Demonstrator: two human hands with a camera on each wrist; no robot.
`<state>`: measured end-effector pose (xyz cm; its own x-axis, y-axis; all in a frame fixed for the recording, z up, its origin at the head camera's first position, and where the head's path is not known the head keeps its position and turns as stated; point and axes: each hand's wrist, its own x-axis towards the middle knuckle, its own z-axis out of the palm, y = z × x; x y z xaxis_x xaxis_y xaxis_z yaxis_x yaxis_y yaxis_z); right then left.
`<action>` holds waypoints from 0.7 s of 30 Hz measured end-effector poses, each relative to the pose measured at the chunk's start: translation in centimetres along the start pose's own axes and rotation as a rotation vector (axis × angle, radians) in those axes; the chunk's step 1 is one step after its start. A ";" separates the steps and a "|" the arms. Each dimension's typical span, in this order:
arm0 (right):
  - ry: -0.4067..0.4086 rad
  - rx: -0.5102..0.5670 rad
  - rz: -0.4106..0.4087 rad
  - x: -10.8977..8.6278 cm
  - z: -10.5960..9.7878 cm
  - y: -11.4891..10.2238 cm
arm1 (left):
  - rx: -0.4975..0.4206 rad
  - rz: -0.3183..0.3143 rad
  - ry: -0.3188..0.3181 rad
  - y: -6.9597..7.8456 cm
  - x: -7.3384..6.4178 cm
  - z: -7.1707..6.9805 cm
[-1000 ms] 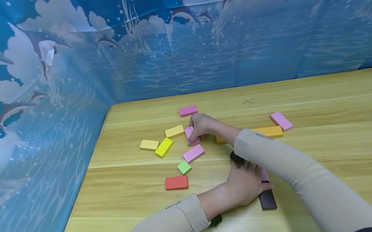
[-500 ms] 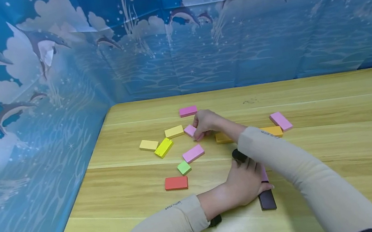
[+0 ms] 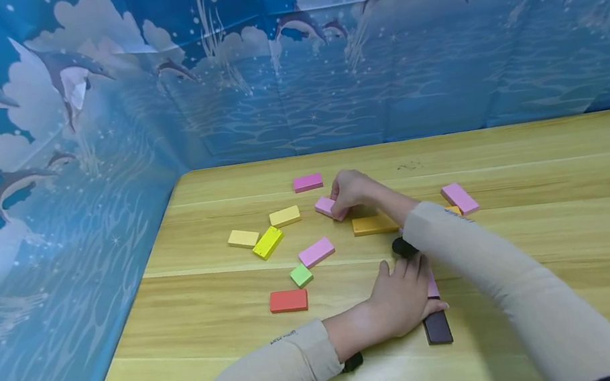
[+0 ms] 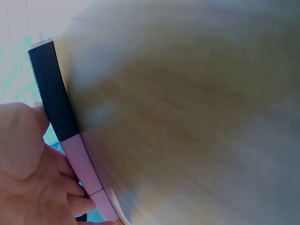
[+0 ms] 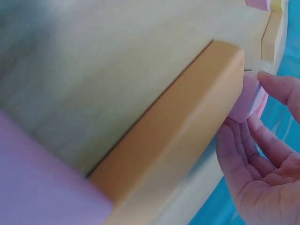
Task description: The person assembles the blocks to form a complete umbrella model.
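Note:
In the head view, my right hand [image 3: 355,188] pinches a pink block [image 3: 324,206] between thumb and fingers, low over the far side of the table. The right wrist view shows the same pink block [image 5: 245,98] beyond the end of an orange block [image 5: 183,117]. Nearer to me, my left hand [image 3: 402,299] rests with extended fingers along a row of blocks. The row has a black block [image 4: 54,89] end to end with a pink block [image 4: 81,160] and another pink piece [image 4: 105,205]. Its far end is hidden by my right forearm and left fingers.
Left of centre lie a pink block [image 3: 316,252], green block [image 3: 301,275], red block [image 3: 288,301], bright yellow block [image 3: 268,243] and two pale yellow blocks. A darker pink block [image 3: 308,182] lies behind. Another pink block [image 3: 459,198] touches the orange piece at right, partly under my sleeve.
My right hand has slid the pink block rightward, away from the pale yellow block, and its angle has turned. The left hand has stayed on the row, and its fingers show slightly more spread.

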<state>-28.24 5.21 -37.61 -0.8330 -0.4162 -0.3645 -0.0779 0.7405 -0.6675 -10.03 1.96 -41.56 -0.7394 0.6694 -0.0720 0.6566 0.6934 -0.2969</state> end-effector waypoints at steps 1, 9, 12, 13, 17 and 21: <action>0.007 0.006 0.000 0.0 -0.2 0.2 | 0.001 0.000 -0.006 0.0 0.0 0.0; 0.047 -0.006 0.012 -0.5 -1.8 1.5 | -0.013 -0.006 -0.081 0.2 0.2 -0.1; 0.054 0.001 0.030 -0.7 -2.4 2.1 | -0.028 -0.010 -0.108 0.3 0.3 -0.1; 0.060 -0.003 0.033 -0.8 -2.6 2.3 | -0.031 -0.010 -0.114 0.3 0.3 -0.1; 0.082 -0.007 0.029 -1.2 -3.4 3.0 | -0.038 -0.009 -0.138 0.3 0.3 -0.2; 0.094 -0.003 0.015 -1.7 -4.3 3.7 | -0.039 -0.008 -0.140 0.2 0.3 -0.3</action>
<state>-29.47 10.86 -36.67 -0.8819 -0.3537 -0.3117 -0.0664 0.7478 -0.6606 -10.06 2.35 -41.39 -0.7565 0.6218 -0.2027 0.6538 0.7102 -0.2613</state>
